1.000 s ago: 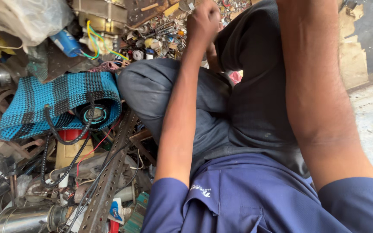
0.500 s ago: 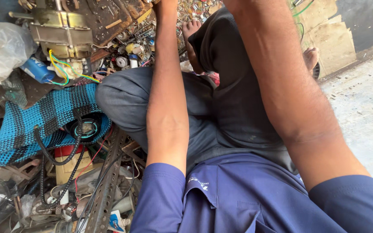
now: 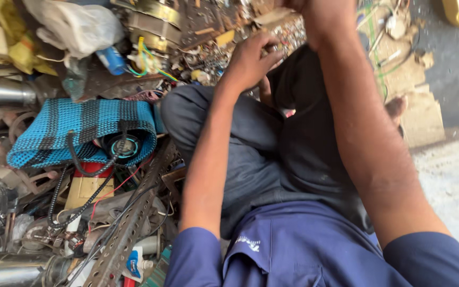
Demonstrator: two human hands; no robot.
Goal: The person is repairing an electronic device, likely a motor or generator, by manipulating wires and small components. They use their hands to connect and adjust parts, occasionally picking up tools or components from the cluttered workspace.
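the left hand (image 3: 251,58) reaches forward past the bent knee, fingers curled and half closed over a heap of small scrap parts (image 3: 288,32) on the floor; whether it pinches one piece i cannot tell. the heap lies straight ahead of that hand and touches its fingertips. the right hand (image 3: 306,6) is cut off by the top edge of the view, so its state cannot be told; its forearm runs up alongside the heap. off to the left, well apart, lie a blue woven bag (image 3: 81,133) and a perforated metal strip (image 3: 134,218).
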